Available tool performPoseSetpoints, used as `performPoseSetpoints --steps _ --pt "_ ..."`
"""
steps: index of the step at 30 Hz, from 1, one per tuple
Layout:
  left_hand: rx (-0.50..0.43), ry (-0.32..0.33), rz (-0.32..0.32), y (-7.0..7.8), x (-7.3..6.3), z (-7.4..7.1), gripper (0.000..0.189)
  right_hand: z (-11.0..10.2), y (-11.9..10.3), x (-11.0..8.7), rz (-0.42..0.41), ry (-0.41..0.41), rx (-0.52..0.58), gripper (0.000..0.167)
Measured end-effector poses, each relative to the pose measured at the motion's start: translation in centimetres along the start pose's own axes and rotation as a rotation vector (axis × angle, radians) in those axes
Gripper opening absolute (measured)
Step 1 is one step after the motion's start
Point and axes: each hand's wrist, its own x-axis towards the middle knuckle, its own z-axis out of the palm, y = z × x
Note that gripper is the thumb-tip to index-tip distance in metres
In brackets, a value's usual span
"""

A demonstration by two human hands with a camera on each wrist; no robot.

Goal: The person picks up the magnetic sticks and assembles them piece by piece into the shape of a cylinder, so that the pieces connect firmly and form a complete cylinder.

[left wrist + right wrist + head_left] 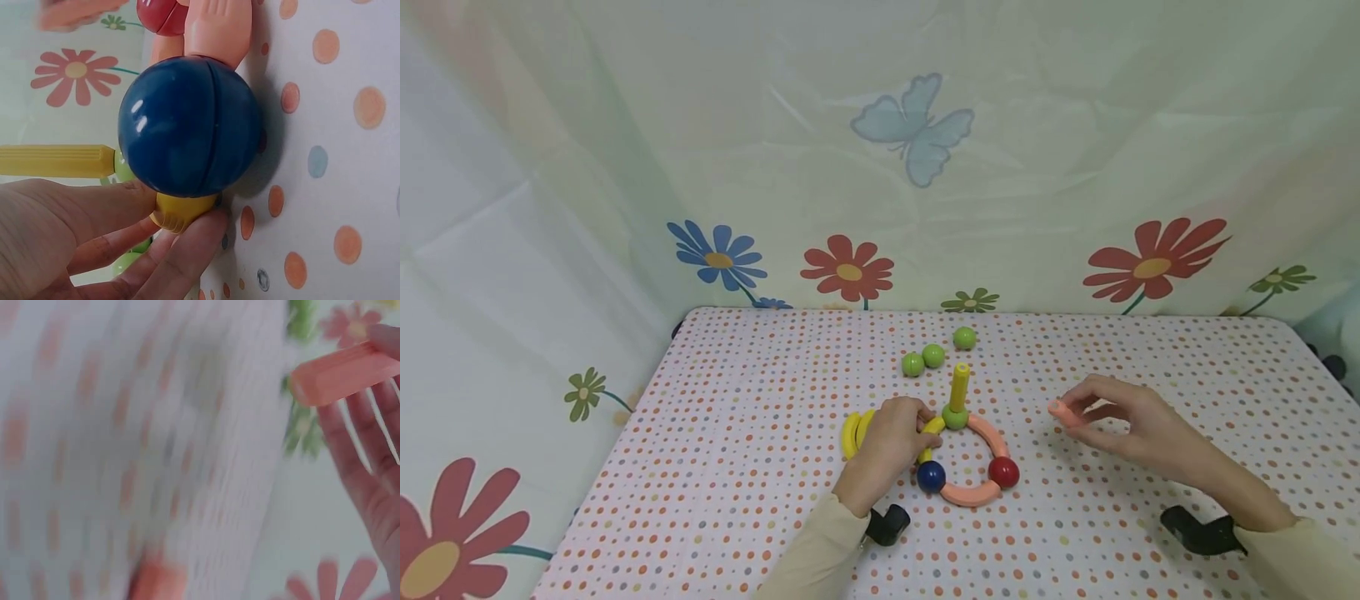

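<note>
A ring of toy pieces lies on the table. It joins a blue ball [932, 476], a red ball [1003, 472] and a green ball [955, 417] through curved salmon rods [972, 495] and a yellow curved rod [934, 426]. Up from the green ball stands a straight yellow rod [959, 387]. My left hand [883, 442] pinches the yellow curved rod beside the blue ball [187, 125], its thumb and fingers on either side. Off to the right of the ring, my right hand [1138, 425] holds a salmon rod [340, 374] above the table between thumb and fingers.
Three loose green balls [933, 356] sit behind the ring. Yellow curved rods [850, 435] lie left of my left hand, partly covered by it. A dotted cloth covers the table [730, 467], and a flowered curtain [1030, 192] hangs along its back edge.
</note>
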Motion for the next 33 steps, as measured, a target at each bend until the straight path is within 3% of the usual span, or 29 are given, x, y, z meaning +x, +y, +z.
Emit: performPoseSetpoints --steps 6,9,16,19,28,33 --pt "-0.003 -0.003 0.005 -0.1 0.1 0.1 0.028 2.9 -2.6 0.0 -0.075 0.044 0.446 0.045" --pt "-0.002 0.000 0.011 -0.1 0.2 0.0 0.027 4.3 -3.0 -0.2 -0.090 0.066 0.553 0.044" --pt "0.002 0.000 0.031 -0.2 0.1 0.0 0.025 6.2 -2.8 -0.8 0.016 0.052 0.526 0.038" --pt "0.000 0.002 0.032 -0.2 0.2 0.0 0.025 6.4 -2.7 -0.8 0.013 0.047 0.518 0.037" --pt "0.017 0.013 0.024 -0.2 0.1 0.1 0.024 6.3 -3.4 0.1 -0.028 0.022 0.308 0.042" --pt "0.009 0.017 0.026 -0.2 0.0 0.2 0.024 6.3 -3.4 0.1 -0.019 0.008 0.318 0.042"
